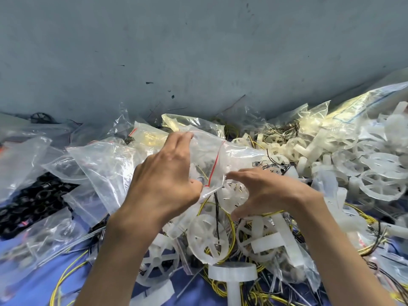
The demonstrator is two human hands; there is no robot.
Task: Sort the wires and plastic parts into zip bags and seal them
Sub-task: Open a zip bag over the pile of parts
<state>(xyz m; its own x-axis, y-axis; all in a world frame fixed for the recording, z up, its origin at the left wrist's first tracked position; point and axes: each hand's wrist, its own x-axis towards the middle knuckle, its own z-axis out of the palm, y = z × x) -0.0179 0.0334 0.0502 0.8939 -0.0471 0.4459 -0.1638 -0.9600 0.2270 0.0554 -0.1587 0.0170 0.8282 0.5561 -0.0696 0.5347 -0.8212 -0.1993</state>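
Blue cloth [44, 274] under a grey wall carries heaped wheels [208, 238], wires [231, 226] and bags. Above the wheels, the left hand [164, 177] pinches the zip bag [212, 160] at its red-lined mouth. Just right of that bag, the right hand [271, 191] touches its corner, fingers curled but not closed.

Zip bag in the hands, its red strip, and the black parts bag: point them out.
Zip bag [205, 149]: head view, clear upper panel.
Red strip [214, 166]: head view, middle of the strip.
Black parts bag [37, 202]: head view, dark contents at left.
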